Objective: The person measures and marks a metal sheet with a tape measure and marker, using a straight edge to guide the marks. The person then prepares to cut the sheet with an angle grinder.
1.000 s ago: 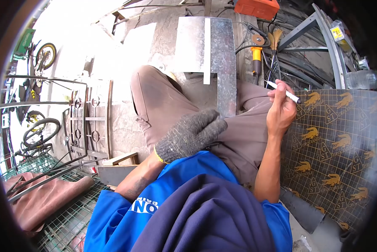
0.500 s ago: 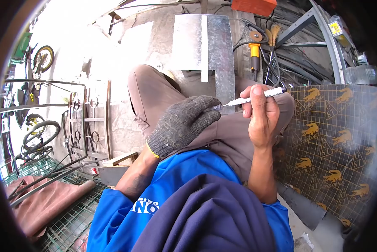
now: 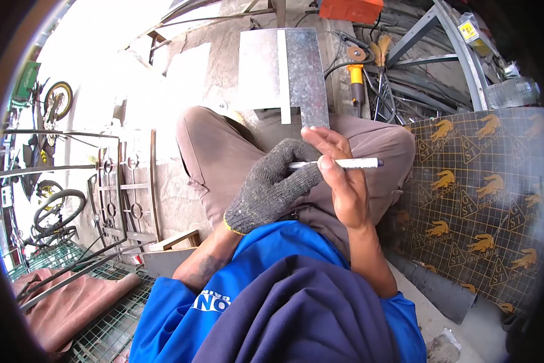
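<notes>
My left hand (image 3: 279, 175), in a grey knit glove with a yellow edge, is closed around the capped-looking front end of a white marker pen (image 3: 358, 163). The marker lies level, with its dark rear end pointing right. My bare right hand (image 3: 344, 181) holds its barrel near the middle, thumb on the near side, the other fingers stretched up behind. Both hands meet at the marker above my lap. Beyond my knees lies a shiny metal sheet (image 3: 311, 75) with a narrow pale strip (image 3: 284, 78) across it.
An angle grinder (image 3: 356, 85) with a yellow body lies right of the sheet, near a brush (image 3: 381, 49). A dark board with crocodile prints (image 3: 459, 199) stands at my right. Metal frames (image 3: 126, 187) and a reddish cloth roll (image 3: 78, 296) are at left.
The right hand has moved left and down to the gloved hand, bringing the marker's front end into the glove. Its fingers have straightened. The view has shifted slightly.
</notes>
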`<state>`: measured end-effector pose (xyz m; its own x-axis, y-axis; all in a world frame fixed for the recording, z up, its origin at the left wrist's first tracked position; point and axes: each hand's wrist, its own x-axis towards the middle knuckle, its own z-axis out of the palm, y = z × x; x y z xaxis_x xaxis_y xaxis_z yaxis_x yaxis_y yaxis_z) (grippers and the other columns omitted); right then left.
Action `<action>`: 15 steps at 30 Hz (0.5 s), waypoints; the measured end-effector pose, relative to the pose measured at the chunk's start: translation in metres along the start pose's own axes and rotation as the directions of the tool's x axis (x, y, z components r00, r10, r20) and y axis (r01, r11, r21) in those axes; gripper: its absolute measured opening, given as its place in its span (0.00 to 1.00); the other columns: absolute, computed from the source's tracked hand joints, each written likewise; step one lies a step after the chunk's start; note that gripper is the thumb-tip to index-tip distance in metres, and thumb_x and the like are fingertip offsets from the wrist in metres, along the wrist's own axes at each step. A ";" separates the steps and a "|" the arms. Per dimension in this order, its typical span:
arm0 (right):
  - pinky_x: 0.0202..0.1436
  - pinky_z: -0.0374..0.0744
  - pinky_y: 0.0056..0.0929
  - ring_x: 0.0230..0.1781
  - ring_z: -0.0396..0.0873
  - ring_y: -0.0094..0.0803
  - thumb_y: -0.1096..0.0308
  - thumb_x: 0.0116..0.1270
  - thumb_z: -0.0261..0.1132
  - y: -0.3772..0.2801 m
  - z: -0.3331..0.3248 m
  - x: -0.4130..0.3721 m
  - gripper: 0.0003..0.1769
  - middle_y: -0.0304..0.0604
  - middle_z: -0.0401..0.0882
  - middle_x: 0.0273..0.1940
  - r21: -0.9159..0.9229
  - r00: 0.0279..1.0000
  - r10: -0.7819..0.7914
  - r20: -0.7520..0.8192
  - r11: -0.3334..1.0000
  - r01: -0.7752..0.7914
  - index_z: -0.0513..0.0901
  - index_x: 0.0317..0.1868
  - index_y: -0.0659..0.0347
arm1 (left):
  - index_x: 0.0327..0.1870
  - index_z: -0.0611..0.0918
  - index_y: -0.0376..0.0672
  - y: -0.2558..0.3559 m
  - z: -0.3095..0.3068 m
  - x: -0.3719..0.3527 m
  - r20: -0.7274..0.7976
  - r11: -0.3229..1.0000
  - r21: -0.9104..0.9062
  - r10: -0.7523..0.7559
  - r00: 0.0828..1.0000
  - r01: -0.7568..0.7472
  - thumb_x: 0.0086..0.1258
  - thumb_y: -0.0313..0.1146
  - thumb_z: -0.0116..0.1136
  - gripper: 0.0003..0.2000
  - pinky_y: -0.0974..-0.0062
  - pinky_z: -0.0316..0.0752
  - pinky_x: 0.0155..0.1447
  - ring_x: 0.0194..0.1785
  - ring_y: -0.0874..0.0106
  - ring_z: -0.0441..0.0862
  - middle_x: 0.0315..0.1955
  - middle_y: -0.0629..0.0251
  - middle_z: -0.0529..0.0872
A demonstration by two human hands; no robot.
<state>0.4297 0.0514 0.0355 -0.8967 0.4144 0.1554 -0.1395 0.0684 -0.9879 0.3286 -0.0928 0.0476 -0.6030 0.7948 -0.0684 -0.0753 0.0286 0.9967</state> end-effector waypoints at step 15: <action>0.49 0.86 0.29 0.48 0.88 0.30 0.63 0.77 0.67 -0.074 0.001 -0.019 0.15 0.49 0.89 0.50 0.022 0.988 0.062 -0.144 0.998 -0.060 0.87 0.52 0.67 | 0.44 0.84 0.39 0.046 -0.013 0.006 0.262 0.924 0.350 0.062 0.963 -0.154 0.68 0.35 0.77 0.13 0.70 0.81 0.44 0.38 0.71 0.87 0.35 0.61 0.87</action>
<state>0.4566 0.0373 0.1058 -0.8338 0.5443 0.0927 -0.0950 0.0239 -0.9952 0.3111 -0.0950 0.0927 -0.3775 0.9260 0.0068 0.3012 0.1158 0.9465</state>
